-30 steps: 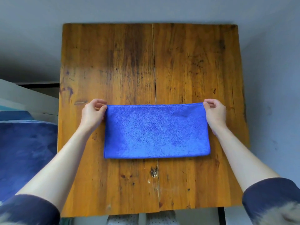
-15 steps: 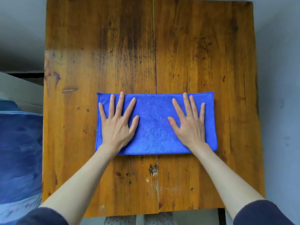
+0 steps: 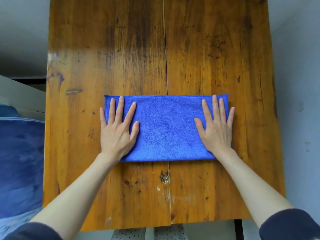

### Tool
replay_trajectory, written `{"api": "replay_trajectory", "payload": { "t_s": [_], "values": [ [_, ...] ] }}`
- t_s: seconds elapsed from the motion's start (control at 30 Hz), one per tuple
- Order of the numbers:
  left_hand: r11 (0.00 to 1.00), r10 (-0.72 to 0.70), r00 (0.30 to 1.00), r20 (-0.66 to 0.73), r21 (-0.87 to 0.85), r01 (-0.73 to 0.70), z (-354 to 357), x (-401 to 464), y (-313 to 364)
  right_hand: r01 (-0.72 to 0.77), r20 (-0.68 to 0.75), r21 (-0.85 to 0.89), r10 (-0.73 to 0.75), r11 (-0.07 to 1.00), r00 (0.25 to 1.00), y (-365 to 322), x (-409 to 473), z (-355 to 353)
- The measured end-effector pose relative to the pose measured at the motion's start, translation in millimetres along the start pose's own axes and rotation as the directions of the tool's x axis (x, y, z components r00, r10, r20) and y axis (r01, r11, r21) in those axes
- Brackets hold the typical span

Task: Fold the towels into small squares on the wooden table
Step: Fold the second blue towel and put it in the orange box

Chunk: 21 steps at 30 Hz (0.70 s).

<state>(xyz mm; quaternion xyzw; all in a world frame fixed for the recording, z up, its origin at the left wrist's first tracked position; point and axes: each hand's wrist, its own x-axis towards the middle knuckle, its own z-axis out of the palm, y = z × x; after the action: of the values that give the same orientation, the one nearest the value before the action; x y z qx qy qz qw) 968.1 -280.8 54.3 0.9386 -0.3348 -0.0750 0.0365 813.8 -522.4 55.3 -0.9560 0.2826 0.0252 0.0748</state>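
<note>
A blue towel (image 3: 166, 129), folded into a wide rectangle, lies flat across the middle of the wooden table (image 3: 138, 49). My left hand (image 3: 117, 130) presses flat on the towel's left end, fingers straight and spread, its little finger over the left edge. My right hand (image 3: 216, 129) presses flat on the right end in the same way, its little finger reaching past the right edge. Both palms cover the towel's near corners.
A dark blue fabric-covered surface (image 3: 19, 161) lies beside the table's left side, with a pale ledge (image 3: 20, 99) behind it. Grey floor surrounds the table on the right and at the back. Spotted white footwear (image 3: 149, 233) shows below the near edge.
One second ago both hands pinched the towel's far corners. They then laid flat near its middle and have since slid outward to the two ends.
</note>
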Motion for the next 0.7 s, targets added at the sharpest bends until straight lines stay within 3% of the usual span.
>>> {"api": "replay_trajectory", "payload": {
  "t_s": [0.1, 0.17, 0.27, 0.4, 0.5, 0.57, 0.63, 0.7],
  "values": [
    [0.999, 0.033, 0.999, -0.016, 0.002, -0.033, -2.4, -2.2, 2.9, -0.025, -0.062, 0.021, 0.026, 0.999, 0.998, -19.9, -14.8, -7.5],
    [0.997, 0.074, 0.996, -0.045, -0.018, -0.075, -3.7, -9.6, 10.5, 0.056, -0.090, 0.050, -0.052, 0.997, 0.995, -41.8, -31.7, -8.2],
    [0.990, 0.139, 0.989, -0.046, -0.018, -0.140, 1.3, -31.2, 21.7, 0.158, -0.037, 0.050, -0.156, 0.986, 0.987, -65.6, -56.3, 4.1],
    [0.989, 0.146, 0.989, 0.011, 0.003, -0.146, 4.2, -39.7, 21.6, 0.140, 0.038, -0.025, -0.139, 0.990, 0.990, -67.8, -63.2, 16.0],
    [0.982, 0.168, 0.985, -0.046, -0.084, -0.172, -1.5, -38.3, 15.0, 0.139, 0.044, -0.020, -0.138, 0.990, 0.989, -69.3, -62.2, 13.2],
    [0.981, 0.054, 0.989, -0.140, -0.177, -0.079, -7.1, -41.3, 6.1, 0.133, 0.038, 0.002, -0.133, 0.991, 0.990, -72.9, -62.6, 9.6],
    [0.954, -0.181, 0.962, -0.205, -0.273, 0.121, -14.6, -43.1, -5.5, 0.133, 0.026, 0.021, -0.133, 0.991, 0.991, -79.3, -60.0, 5.6],
    [0.861, -0.410, 0.899, -0.152, -0.388, 0.328, -22.0, -41.6, -15.5, 0.137, 0.017, 0.024, -0.137, 0.990, 0.990, -87.8, -54.1, 3.3]
  ]
}}
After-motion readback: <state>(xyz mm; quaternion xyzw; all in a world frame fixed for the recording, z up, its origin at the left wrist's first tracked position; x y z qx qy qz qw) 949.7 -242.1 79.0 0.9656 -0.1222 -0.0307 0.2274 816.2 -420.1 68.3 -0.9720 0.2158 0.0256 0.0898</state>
